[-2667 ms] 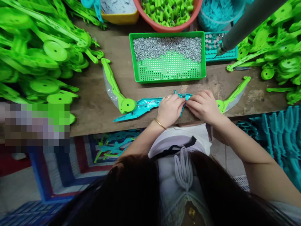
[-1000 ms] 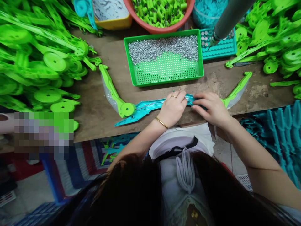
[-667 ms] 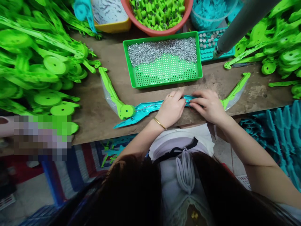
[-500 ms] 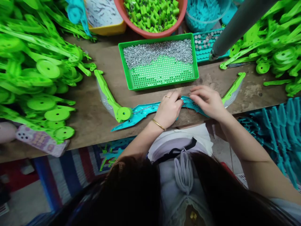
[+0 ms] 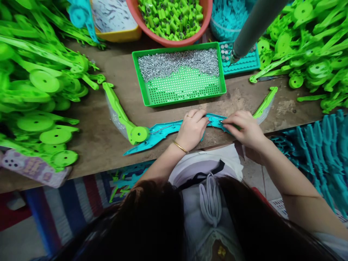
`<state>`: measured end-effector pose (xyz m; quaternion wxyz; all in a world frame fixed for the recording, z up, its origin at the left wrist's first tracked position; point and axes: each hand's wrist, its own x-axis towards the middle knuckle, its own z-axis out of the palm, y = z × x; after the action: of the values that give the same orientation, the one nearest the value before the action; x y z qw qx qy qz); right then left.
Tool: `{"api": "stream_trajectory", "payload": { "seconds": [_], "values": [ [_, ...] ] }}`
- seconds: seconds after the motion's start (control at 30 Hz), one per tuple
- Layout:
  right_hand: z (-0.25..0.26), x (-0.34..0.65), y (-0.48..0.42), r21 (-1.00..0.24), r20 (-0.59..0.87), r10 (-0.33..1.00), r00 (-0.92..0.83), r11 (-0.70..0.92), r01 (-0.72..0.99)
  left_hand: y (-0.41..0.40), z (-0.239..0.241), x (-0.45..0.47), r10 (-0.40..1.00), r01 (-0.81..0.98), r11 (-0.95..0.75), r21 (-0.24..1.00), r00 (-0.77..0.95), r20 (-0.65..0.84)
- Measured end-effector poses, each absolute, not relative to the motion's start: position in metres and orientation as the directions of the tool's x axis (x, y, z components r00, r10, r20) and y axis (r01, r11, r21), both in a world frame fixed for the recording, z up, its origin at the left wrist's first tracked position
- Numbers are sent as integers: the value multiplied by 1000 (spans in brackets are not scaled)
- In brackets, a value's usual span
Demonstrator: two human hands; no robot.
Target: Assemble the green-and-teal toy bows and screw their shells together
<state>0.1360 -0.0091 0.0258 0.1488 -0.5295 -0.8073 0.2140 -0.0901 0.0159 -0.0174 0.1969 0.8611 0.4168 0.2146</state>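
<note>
A blue curved plastic shell (image 5: 168, 128), its hollow side up, lies along the front of the workbench. Thin wires run inside it. At its left end sits a green arm with a round disc (image 5: 139, 134) and a clear plastic flap; a second green arm (image 5: 268, 101) shows beyond my right hand, its inner end hidden. My left hand (image 5: 191, 128) is closed over the middle of the shell, fingers curled on its far edge. My right hand (image 5: 243, 127) pinches thumb and forefinger together at the right part of the shell, on something too small to make out.
A green tray (image 5: 163, 103) of small metal screws stands behind the shell. Beyond it are a red bowl (image 5: 130, 11) of green pieces and a blue tray (image 5: 244, 65) with silvery discs. A dark tool (image 5: 252, 29) hangs above. Green parts (image 5: 46, 79) pile up left and right.
My right hand's fingers have come together and down onto the shell; they were apart before. My left hand keeps its place on the shell. The whole view has shifted slightly.
</note>
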Motion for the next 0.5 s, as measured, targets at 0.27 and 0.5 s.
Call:
{"api": "stream_trajectory", "payload": {
  "seconds": [0.27,0.5],
  "values": [
    [20,127,-1,-461,-30,913,-408,349,816,15,-20,-90,805,624,-575,528,547,230],
    [25,129,-9,-385,57,813,-579,553,739,16,-20,-91,805,623,-575,530,549,227]
  ]
}}
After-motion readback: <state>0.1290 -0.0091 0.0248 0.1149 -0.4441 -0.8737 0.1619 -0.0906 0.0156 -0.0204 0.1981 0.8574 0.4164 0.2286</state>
